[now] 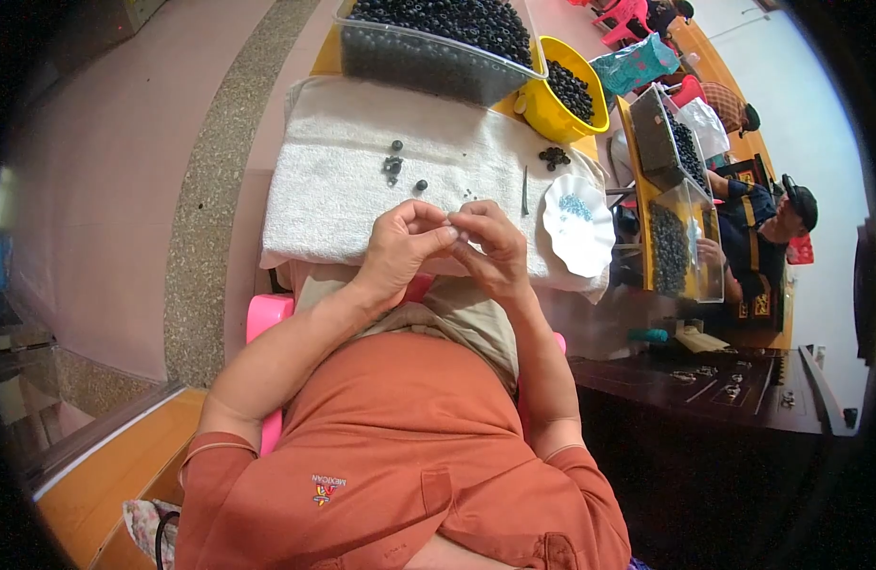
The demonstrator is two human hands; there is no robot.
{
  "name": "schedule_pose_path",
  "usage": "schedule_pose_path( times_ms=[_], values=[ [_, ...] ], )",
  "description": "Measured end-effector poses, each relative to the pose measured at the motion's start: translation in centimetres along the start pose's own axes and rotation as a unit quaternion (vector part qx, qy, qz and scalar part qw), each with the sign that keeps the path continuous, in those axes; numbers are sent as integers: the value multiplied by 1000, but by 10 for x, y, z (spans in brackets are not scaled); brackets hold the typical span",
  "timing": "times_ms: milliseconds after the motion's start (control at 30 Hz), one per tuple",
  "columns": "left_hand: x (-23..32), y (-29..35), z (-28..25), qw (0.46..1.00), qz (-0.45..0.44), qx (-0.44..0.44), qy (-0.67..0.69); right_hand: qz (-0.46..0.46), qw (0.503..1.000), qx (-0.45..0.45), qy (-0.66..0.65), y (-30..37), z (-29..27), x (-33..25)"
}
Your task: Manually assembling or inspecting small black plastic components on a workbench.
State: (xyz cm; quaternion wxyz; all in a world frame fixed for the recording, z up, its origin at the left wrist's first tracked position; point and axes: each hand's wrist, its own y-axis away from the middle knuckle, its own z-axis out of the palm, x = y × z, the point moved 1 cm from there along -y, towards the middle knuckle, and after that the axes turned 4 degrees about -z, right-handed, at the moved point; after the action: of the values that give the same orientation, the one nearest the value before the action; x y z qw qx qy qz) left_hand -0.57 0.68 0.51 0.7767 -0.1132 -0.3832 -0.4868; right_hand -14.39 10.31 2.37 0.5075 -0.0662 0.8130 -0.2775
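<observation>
Over the near edge of a white towel (333, 204), my left hand (398, 249) and my right hand (498, 252) meet with fingertips pinched together. Whatever sits between the fingertips is too small and hidden to name. Just beyond my left hand lie a round black bead (421, 185) and a small cluster of black pieces (392, 167). A thin dark pointed tool (525, 190) rests to the right of my right hand. Beside it is a white wavy-rimmed plate (590, 255) holding small pale blue bits (576, 207). A dark little pile (554, 158) lies farther back.
Behind the towel stand a clear bin (428, 74) of black beads and a yellow tub (556, 59) with more. At right, a person (766, 228) sits by clear bins (668, 249) of black pieces. A dark table (666, 389) with small metal items is at lower right.
</observation>
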Motion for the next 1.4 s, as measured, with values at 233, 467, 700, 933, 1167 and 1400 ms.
schedule_pose_path(
  times_ms=[233, 467, 700, 933, 1167, 1400],
  values=[
    [-1, 0, 2, 999, 16, 1, 44, 24, 1000, -8, -10, 3, 0, 5],
    [-6, -1, -2, 999, 20, -13, 27, 8, 1000, 6, -5, 8, 1, 12],
    [-7, -1, -2, 1000, 7, 22, 10, -44, 990, 7, 136, -1, 5, -7],
    [-2, 0, 0, 1000, -19, 12, 1, -65, 976, 35, 204, 0, 1, -6],
    [-3, 0, -3, 999, -27, 9, -16, -42, 978, 38, 202, -2, 0, -9],
    [-1, 2, 0, 1000, -30, 2, 5, -54, 971, 12, 232, -2, -2, -10]
  ],
)
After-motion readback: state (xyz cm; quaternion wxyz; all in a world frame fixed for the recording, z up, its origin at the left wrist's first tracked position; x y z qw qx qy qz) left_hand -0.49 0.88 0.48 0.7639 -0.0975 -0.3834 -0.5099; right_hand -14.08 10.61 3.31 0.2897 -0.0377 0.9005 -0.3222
